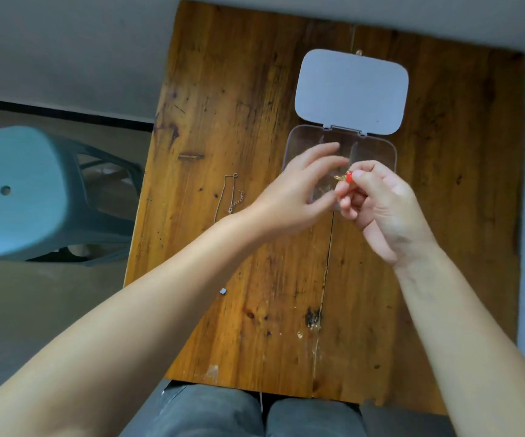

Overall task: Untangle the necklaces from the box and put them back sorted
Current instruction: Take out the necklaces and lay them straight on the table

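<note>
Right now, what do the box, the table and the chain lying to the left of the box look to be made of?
The box looks like clear plastic: the table grain shows through its walls; its open lid is opaque, matte grey. The table is wood, with visible grain, plank seams and dark stains. The chain looks like thin silvery metal, too small to be sure.

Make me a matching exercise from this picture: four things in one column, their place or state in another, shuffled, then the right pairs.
Things:
1. thin silver chain necklace
2. grey hinged lid
3. small red pendant
4. teal plastic stool

Places or states:
A. pinched in the right hand over the clear plastic box
B. on the floor, left of the wooden table
C. lying loose on the table, left of the box
D. folded open, flat on the table

Pairs: 1-C, 2-D, 3-A, 4-B
</note>
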A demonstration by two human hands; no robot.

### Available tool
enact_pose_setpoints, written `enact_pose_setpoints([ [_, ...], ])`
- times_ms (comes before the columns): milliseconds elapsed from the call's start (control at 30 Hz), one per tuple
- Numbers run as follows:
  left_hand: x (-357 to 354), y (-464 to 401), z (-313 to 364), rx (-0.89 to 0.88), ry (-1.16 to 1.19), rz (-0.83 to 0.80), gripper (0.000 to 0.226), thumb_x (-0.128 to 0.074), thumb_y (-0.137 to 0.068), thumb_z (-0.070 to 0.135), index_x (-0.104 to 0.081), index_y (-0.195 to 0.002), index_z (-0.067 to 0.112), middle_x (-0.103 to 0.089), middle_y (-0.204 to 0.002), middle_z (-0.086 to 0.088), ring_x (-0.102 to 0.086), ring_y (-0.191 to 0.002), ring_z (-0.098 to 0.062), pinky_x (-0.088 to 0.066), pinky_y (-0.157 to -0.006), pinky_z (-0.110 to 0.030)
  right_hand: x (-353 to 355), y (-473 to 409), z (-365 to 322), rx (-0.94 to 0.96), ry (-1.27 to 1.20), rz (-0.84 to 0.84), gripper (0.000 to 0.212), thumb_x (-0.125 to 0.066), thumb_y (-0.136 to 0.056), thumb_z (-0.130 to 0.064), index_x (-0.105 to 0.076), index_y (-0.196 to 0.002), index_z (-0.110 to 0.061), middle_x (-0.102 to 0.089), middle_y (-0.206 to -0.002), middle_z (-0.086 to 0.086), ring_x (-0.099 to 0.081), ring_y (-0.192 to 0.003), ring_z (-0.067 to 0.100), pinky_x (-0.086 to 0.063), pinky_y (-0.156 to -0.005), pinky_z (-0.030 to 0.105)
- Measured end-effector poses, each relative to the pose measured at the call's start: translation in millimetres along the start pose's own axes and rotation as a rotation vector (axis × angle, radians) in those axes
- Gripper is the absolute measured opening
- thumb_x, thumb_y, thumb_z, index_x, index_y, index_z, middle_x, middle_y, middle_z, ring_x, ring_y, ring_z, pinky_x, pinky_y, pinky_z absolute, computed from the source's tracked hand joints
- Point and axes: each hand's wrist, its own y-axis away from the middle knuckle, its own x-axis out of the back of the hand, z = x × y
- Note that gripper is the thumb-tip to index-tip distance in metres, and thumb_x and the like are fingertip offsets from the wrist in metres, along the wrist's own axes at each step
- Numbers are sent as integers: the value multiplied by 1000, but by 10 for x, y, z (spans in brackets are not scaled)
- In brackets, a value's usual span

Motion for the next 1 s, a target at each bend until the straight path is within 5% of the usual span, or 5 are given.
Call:
enact_pose_setpoints([
  [100, -17, 140, 71, 134, 178, -146, 27, -50, -95, 29, -67, -90, 9, -66, -85, 5, -56, -75, -3, -46, -67, -20, 87, 222, 83, -22, -239, 53, 11, -52, -88, -13, -59, -82, -17, -61, -60, -1, -51, -50, 8, -42, -44, 18],
  [167, 50, 258, -31, 229, 259, -169, 39, -46, -96, 35, -64, -72, 10, -51, -53, 15, -41, -48, -1, -32, -47, -12, 170, 329, 195, -75, -350, 113, 9, -55, -85, -14, -60, -79, -17, -59, -60, -2, -50, -49, 8, -41, -41, 17],
  [633, 280, 194, -827, 645, 606, -240, 32, -59, -88, 35, -52, -60, 22, -49, -53, 7, -48, -52, -9, -54, -74, -34, -332, 879, 1539, -632, -345, 533, 8, -57, -93, -13, -64, -98, -9, -62, -84, 7, -63, -74, 15, -54, -55, 23],
  [867, 236, 78, -650, 492, 24, -400, 36, -57, -87, 43, -56, -60, 20, -50, -48, 11, -42, -39, 1, -38, -49, -19, -556, 467, 1434, -101, 624, 392, 36, -56, -93, -24, -49, -128, -25, -49, -118, -13, -58, -89, 1, -45, -67, 10],
  [1000, 361, 53, -643, 472, 10, -368, 32, -58, -88, 41, -61, -64, 20, -51, -49, 13, -44, -42, 1, -38, -49, -16, -736, 141, 1418, 47, 998, 165, 38, -54, -94, -29, -50, -129, -17, -50, -126, 4, -56, -106, 19, -54, -82, 34],
])
